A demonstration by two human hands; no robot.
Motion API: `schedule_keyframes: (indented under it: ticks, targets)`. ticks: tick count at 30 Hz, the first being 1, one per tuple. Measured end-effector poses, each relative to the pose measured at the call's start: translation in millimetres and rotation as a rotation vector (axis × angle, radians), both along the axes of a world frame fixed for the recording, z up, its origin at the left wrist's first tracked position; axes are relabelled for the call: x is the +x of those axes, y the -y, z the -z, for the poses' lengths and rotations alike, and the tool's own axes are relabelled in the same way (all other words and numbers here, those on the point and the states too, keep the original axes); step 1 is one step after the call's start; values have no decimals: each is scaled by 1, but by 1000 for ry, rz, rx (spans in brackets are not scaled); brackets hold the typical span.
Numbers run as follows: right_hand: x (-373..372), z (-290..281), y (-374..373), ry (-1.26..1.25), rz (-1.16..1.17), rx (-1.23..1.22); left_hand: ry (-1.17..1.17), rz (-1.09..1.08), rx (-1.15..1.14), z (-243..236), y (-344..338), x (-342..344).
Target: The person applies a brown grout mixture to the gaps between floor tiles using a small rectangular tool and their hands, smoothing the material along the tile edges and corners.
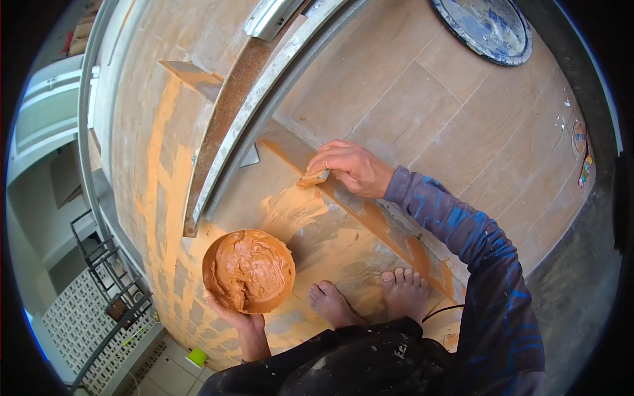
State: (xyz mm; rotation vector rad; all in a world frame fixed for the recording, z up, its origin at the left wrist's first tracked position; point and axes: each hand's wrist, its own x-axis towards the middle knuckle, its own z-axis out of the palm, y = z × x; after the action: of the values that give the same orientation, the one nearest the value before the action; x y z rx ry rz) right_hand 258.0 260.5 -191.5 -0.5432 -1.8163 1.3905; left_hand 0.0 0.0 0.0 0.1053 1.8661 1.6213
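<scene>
A round bowl of thick orange paste [248, 270] rests in my left hand [234, 315], whose fingers curl around its lower left side. My right hand [350, 168] grips a small paste-smeared spreader [312, 178] at the orange-coated joint strip [370, 218] running diagonally along the tiles; its tip is partly hidden by paste and fingers. The surface around my bare feet [403, 294] carries smeared orange paste [290, 211], with more in long streaks on the tiles to the left.
Long metal rails [264, 86] cross the upper middle. A paint-spattered round lid [485, 26] lies at top right. A black cable [442, 311] runs beside my right foot. At left, beyond a railing edge, a lower level shows a black metal frame [99, 264] and a green object [197, 358].
</scene>
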Motion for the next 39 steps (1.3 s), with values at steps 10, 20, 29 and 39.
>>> schedule_keyframes:
  ticks: [10, 20, 29, 39]
  targets:
    - [-59, 8, -62, 40, 188, -154, 61, 14, 2, 10, -20, 22]
    - [43, 0, 1, 39, -171, -303, 71, 25, 24, 11, -30, 20]
    - [-5, -119, 12, 151, -15, -567, -8, 86, -30, -22, -52, -2]
    - [-46, -224, 121, 305, -54, -2, -60, 308, -46, -72, -42, -14]
